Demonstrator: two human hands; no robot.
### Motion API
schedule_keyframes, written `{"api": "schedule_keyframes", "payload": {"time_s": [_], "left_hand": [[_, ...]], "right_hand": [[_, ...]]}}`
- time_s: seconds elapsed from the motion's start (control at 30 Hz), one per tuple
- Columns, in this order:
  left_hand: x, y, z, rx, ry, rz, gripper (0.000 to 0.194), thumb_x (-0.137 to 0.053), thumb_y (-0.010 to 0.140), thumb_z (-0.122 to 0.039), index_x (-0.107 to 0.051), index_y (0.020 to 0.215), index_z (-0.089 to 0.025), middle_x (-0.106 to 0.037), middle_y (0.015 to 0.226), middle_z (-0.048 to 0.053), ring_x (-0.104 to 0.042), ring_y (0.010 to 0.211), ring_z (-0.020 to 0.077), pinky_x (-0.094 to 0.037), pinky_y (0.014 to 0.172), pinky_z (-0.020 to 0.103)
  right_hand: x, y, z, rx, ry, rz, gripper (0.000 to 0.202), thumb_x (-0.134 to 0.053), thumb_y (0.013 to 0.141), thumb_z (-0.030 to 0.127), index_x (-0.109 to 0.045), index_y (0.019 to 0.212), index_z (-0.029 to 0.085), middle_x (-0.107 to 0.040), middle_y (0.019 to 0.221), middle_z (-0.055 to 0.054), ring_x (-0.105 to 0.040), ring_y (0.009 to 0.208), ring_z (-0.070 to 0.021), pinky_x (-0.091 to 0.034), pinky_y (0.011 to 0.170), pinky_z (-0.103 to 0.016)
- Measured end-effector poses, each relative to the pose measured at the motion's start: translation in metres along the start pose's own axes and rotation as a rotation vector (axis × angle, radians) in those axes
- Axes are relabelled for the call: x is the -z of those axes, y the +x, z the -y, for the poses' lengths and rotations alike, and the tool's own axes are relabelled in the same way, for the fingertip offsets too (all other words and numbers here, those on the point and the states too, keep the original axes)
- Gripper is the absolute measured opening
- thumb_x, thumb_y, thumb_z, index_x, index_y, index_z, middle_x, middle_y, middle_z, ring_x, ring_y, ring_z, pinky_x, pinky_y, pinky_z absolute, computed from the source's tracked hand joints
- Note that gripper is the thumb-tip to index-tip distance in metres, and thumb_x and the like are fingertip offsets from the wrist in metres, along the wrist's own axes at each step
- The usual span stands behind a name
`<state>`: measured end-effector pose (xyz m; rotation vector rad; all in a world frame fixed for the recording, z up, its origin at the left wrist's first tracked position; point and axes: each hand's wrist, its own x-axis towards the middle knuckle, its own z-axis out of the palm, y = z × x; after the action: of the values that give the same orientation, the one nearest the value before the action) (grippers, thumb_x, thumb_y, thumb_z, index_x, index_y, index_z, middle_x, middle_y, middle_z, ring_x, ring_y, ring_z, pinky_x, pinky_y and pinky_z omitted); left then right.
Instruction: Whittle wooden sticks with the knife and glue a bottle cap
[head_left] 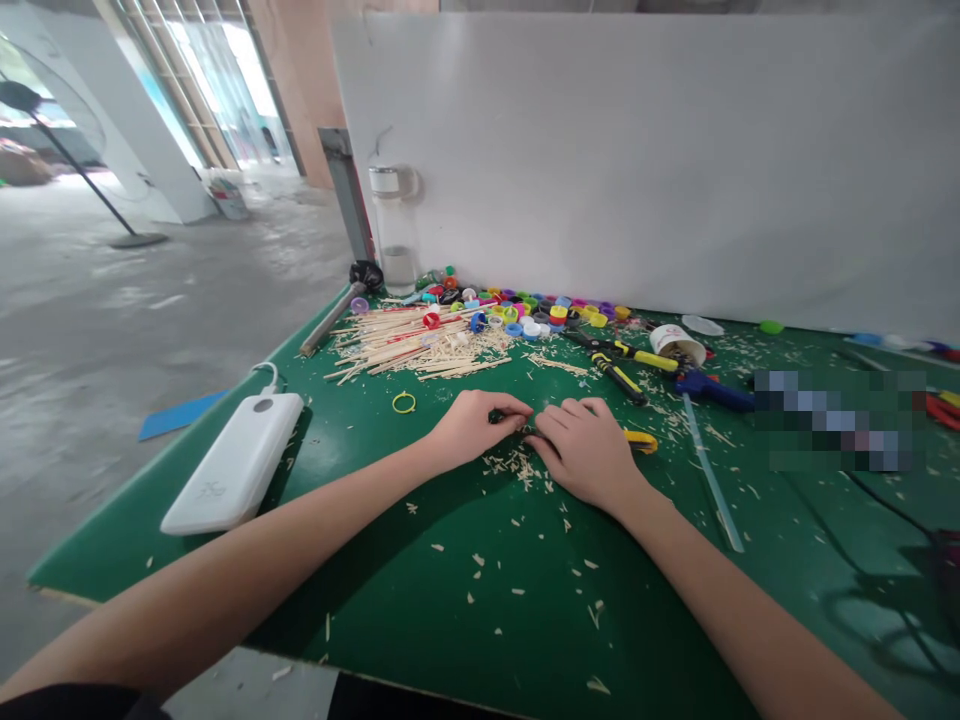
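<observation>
Near the middle of the green table (pixel 450 560), my left hand (pixel 474 428) is closed in a pinch on a small dark piece (pixel 496 416); fingers hide most of it. My right hand (pixel 586 448) is curled close beside it, fingertips almost meeting the left ones. From behind the right hand sticks out the yellow handle of a cutting tool (pixel 642 441), like a utility knife; its working end is covered by the fingers. Pale wood shavings (pixel 517 466) lie in a small heap beneath both hands. Left of them lies a thin yellow ring (pixel 403 402).
Wooden sticks (pixel 405 345) and colourful bottle caps (pixel 532 328) spread along the back. Yellow-black pliers (pixel 619 375), a tipped paper cup (pixel 677 345), a blue glue gun (pixel 712 390) and a glue stick (pixel 712 475) lie right. A white power bank (pixel 234 465) lies left, near a clear bottle (pixel 396 235).
</observation>
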<state>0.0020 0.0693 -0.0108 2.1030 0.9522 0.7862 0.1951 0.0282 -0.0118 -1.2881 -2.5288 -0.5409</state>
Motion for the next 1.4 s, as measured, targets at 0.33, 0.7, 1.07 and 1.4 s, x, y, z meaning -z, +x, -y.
{"api": "schedule_keyframes", "payload": {"time_s": [0.33, 0.7, 1.07, 1.4], "left_hand": [[0.0000, 0.0009, 0.0030, -0.007, -0.003, 0.009, 0.022, -0.052, 0.084, -0.021, -0.070, 0.096, -0.021, -0.073, 0.096, 0.001, -0.067, 0.087, 0.0143, -0.051, 0.080, 0.026], [-0.0005, 0.0003, 0.0017, -0.018, 0.019, 0.008, 0.022, -0.051, 0.085, -0.024, -0.070, 0.095, -0.023, -0.073, 0.094, 0.000, -0.067, 0.085, 0.0146, -0.051, 0.078, 0.026], [-0.0021, -0.0013, 0.0040, -0.075, 0.062, 0.008, 0.022, -0.048, 0.085, -0.020, -0.067, 0.097, -0.022, -0.072, 0.094, 0.000, -0.065, 0.084, 0.0136, -0.050, 0.076, 0.026], [-0.0031, -0.0017, 0.0024, -0.090, 0.146, 0.001, 0.023, -0.044, 0.086, -0.017, -0.063, 0.098, -0.022, -0.071, 0.093, -0.001, -0.065, 0.083, 0.0134, -0.049, 0.074, 0.025]], "right_hand": [[-0.0008, 0.0045, -0.0058, 0.026, 0.024, 0.038, 0.023, -0.039, 0.094, 0.033, -0.054, 0.081, 0.020, -0.061, 0.077, -0.003, -0.048, 0.075, -0.0183, -0.026, 0.073, -0.034], [-0.0002, 0.0016, -0.0026, 0.033, 0.032, 0.018, 0.023, -0.039, 0.094, 0.031, -0.056, 0.083, 0.020, -0.064, 0.080, -0.004, -0.050, 0.077, -0.0180, -0.027, 0.076, -0.035], [-0.0022, 0.0031, -0.0040, 0.053, 0.041, 0.045, 0.024, -0.038, 0.094, 0.031, -0.058, 0.085, 0.021, -0.065, 0.079, -0.004, -0.050, 0.077, -0.0187, -0.026, 0.075, -0.035], [-0.0037, 0.0042, -0.0059, 0.047, 0.060, 0.050, 0.022, -0.041, 0.093, 0.031, -0.057, 0.082, 0.021, -0.064, 0.078, -0.003, -0.050, 0.076, -0.0182, -0.026, 0.075, -0.035]]}}
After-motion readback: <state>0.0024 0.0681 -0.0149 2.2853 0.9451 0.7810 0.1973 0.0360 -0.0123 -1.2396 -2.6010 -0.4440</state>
